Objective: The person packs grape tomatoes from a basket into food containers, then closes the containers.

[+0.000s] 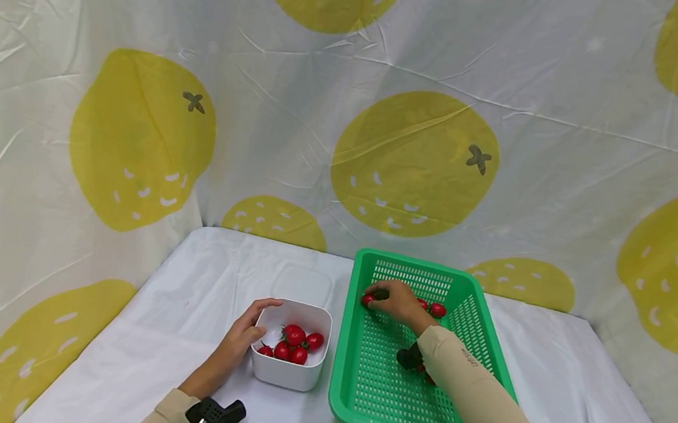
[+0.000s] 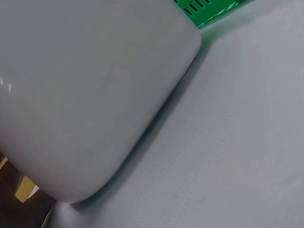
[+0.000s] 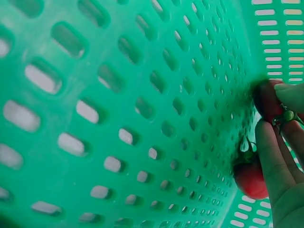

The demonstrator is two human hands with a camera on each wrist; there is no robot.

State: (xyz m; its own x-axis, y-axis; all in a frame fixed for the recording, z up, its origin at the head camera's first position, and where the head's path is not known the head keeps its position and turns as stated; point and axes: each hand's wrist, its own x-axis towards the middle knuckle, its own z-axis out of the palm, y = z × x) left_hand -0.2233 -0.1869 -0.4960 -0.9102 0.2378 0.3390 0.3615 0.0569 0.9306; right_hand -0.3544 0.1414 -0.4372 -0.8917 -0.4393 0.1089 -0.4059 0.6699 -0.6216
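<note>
In the head view my left hand holds the left side of a white square box, its fingers at the far left corner and the thumb over the near rim. Several red cherry tomatoes with green stems lie inside the box. The box wall fills much of the left wrist view. My right hand reaches into the green basket and pinches a cherry tomato between thumb and fingers. Just below those fingers sits another cherry tomato, against the basket.
More cherry tomatoes lie at the basket's far right, beyond my right hand. Others are partly hidden under the right forearm, beside the black wrist camera. A pale translucent lid lies on the white cloth behind the box.
</note>
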